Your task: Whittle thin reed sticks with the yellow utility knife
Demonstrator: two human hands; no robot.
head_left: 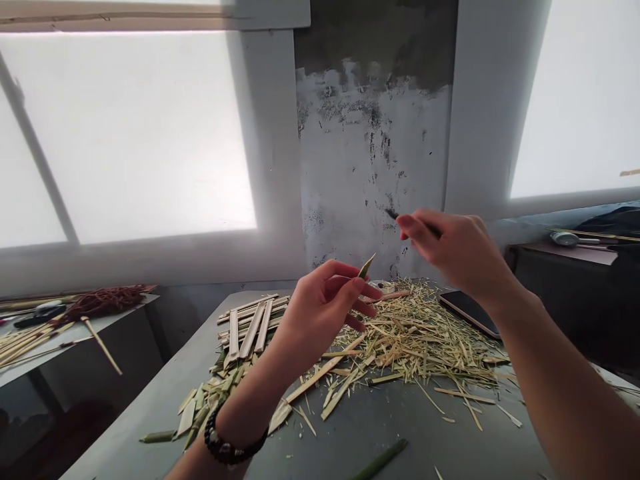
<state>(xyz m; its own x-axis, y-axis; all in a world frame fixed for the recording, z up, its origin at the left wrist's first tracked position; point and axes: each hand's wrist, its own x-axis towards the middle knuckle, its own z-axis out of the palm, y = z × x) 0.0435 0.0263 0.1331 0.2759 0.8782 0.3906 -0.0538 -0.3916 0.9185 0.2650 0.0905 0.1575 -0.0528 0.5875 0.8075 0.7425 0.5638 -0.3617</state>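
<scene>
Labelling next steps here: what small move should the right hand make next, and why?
Probably bring the right hand, with its dark blade, down to the pointed strip pinched in the left hand. The blade sits above and apart from the strip, whose tip points up toward it; shavings cover the table below.

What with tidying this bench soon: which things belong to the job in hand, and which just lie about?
In use: sliver in left hand; dark tool in right hand; strips; shavings.
Lying about: phone; red cord; sticks.
</scene>
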